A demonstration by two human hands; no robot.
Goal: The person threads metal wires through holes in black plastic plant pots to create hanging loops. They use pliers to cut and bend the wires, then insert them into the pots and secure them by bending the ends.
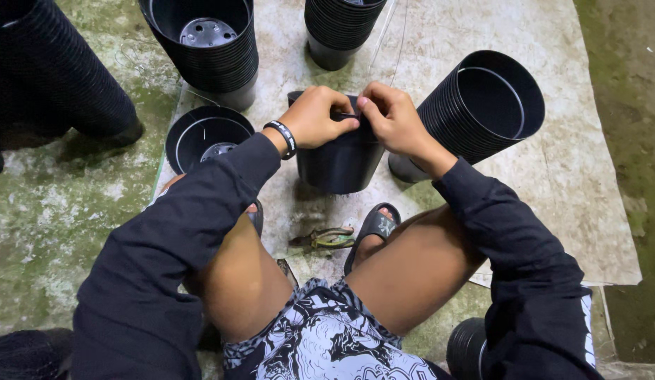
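Both hands meet at the far rim of an upright black plastic pot (pixel 339 158) standing between the knees. The left hand (pixel 315 116) is curled shut on the rim, the right hand (pixel 392 116) pinches it just beside. Pliers (pixel 326 239) lie nearer, by the sandal (pixel 373 229); a tilted pot stack (pixel 479 105) leans at the right.

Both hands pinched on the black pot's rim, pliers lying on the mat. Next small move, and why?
Probably keep the left hand steadying the black pot and let the right hand finish its pinch at the rim: both hands meet there. The pliers lie untouched between the sandals, so they look unneeded for now.
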